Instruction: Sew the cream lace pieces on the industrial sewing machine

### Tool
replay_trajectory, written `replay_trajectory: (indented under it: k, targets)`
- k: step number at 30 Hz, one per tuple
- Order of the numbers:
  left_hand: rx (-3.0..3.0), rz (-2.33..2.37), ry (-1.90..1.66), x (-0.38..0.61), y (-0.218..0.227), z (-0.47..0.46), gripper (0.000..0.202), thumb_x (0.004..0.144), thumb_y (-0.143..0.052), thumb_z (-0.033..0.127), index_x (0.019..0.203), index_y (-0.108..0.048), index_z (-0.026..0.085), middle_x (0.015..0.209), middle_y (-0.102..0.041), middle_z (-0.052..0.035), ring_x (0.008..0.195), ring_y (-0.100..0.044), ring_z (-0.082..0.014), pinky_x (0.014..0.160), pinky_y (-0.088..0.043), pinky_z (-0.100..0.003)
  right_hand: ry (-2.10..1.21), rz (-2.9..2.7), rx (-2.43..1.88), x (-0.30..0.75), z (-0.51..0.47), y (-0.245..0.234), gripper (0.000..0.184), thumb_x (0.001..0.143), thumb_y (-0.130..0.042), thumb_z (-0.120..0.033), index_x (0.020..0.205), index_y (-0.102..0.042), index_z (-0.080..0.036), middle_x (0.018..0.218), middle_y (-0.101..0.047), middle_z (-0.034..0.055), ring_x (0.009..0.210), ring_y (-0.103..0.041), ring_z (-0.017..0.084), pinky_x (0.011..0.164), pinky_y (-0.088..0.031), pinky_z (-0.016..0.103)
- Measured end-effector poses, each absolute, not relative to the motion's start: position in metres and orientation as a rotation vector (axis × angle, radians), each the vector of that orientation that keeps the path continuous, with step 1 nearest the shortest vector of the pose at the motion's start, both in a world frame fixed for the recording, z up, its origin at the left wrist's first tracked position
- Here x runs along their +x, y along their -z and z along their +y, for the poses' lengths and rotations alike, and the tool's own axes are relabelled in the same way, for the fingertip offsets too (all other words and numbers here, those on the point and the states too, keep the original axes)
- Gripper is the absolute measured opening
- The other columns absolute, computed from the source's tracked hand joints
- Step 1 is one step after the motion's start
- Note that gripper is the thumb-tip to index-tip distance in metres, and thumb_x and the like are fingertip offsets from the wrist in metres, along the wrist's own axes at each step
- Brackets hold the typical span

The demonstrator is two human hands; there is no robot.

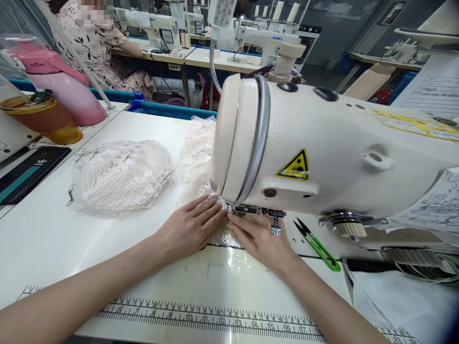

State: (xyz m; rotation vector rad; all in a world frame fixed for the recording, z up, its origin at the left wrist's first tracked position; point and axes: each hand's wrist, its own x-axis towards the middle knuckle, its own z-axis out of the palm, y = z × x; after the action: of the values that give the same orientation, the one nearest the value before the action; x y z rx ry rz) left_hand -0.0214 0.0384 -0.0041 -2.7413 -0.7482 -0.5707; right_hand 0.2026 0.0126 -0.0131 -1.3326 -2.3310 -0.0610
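White lace fabric (pixel 198 138) runs from behind the sewing machine head (pixel 236 143) to the needle area. My left hand (pixel 191 222) lies flat with fingers stretched out, their tips on the lace edge beside the presser foot. On the other side of the foot, my right hand (pixel 263 239) rests low on the machine bed, its thumb and forefinger extended toward the same spot. The machine head and metal guide partly cover its other fingers. The needle itself is hidden. Left of the machine lies a pile of lace pieces (pixel 125 179) with loose dark threads.
Green thread snips (pixel 319 246) lie right of my right hand. A ruler strip (pixel 215 320) marks the table's front. At left are a phone (pixel 32 172), a brown pouch (pixel 43 119) and a pink bottle (pixel 64 86). A person (pixel 93 52) sits beyond, near other sewing machines.
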Motion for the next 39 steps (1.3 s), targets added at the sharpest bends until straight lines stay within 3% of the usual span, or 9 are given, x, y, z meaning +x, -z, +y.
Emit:
replay_trajectory:
  k: [9, 15, 22, 28, 34, 39]
  targets:
    - [-2.726, -0.805, 0.574, -0.023, 0.006, 0.041, 0.036, 0.096, -0.037, 0.022, 0.117, -0.063, 0.008, 0.119, -0.067, -0.0111, 0.114, -0.062, -0.0246, 0.104, -0.046, -0.042, 0.069, -2.355, -1.399, 0.194, 0.009, 0.007, 0.031, 0.096, -0.046, -0.041, 0.114, -0.069, -0.031, 0.095, -0.071, 0.0061, 0.082, -0.066, 0.019, 0.075, -0.051, 0.033]
    - [-2.709, -0.857, 0.516, -0.022, 0.006, 0.04, 0.035, 0.096, -0.039, 0.024, 0.118, -0.063, 0.01, 0.121, -0.066, -0.0103, 0.117, -0.06, -0.0242, 0.107, -0.043, -0.042, 0.191, -2.353, -1.446, 0.191, 0.008, 0.009, 0.03, 0.095, -0.047, -0.045, 0.115, -0.068, -0.035, 0.085, -0.07, 0.0036, 0.077, -0.064, 0.021, 0.082, -0.05, 0.043]
    - [-2.71, -0.859, 0.494, -0.022, 0.007, 0.04, 0.037, 0.099, -0.035, 0.024, 0.119, -0.063, 0.011, 0.125, -0.064, -0.0092, 0.123, -0.055, -0.0231, 0.111, -0.038, -0.041, 0.267, -2.356, -1.431, 0.193, 0.008, 0.015, 0.035, 0.095, -0.047, -0.046, 0.125, -0.061, -0.035, 0.087, -0.069, 0.005, 0.075, -0.062, 0.021, 0.071, -0.049, 0.038]
    - [-2.708, -0.844, 0.509, -0.022, 0.008, 0.039, 0.038, 0.098, -0.035, 0.025, 0.123, -0.06, 0.01, 0.125, -0.064, -0.0098, 0.121, -0.057, -0.0239, 0.11, -0.039, -0.042, 0.314, -2.36, -1.427, 0.194, 0.008, 0.019, 0.032, 0.096, -0.047, -0.043, 0.122, -0.063, -0.031, 0.083, -0.068, 0.0033, 0.067, -0.062, 0.017, 0.07, -0.046, 0.035]
    - [-2.689, -0.843, 0.543, -0.02, 0.008, 0.04, 0.036, 0.097, -0.037, 0.023, 0.118, -0.063, 0.009, 0.122, -0.065, -0.0109, 0.116, -0.06, -0.0247, 0.106, -0.043, -0.043, 0.379, -2.341, -1.314, 0.191, 0.008, 0.013, 0.028, 0.097, -0.047, -0.038, 0.108, -0.07, -0.025, 0.098, -0.072, 0.0039, 0.07, -0.064, 0.015, 0.069, -0.043, 0.03]
    - [-2.697, -0.878, 0.522, -0.02, 0.007, 0.041, 0.035, 0.097, -0.039, 0.024, 0.119, -0.062, 0.009, 0.123, -0.065, -0.0111, 0.118, -0.059, -0.0259, 0.104, -0.045, -0.043, 0.468, -2.296, -1.341, 0.192, 0.007, 0.011, 0.021, 0.093, -0.054, -0.038, 0.099, -0.072, -0.028, 0.09, -0.074, 0.0003, 0.061, -0.058, 0.012, 0.073, -0.039, 0.03]
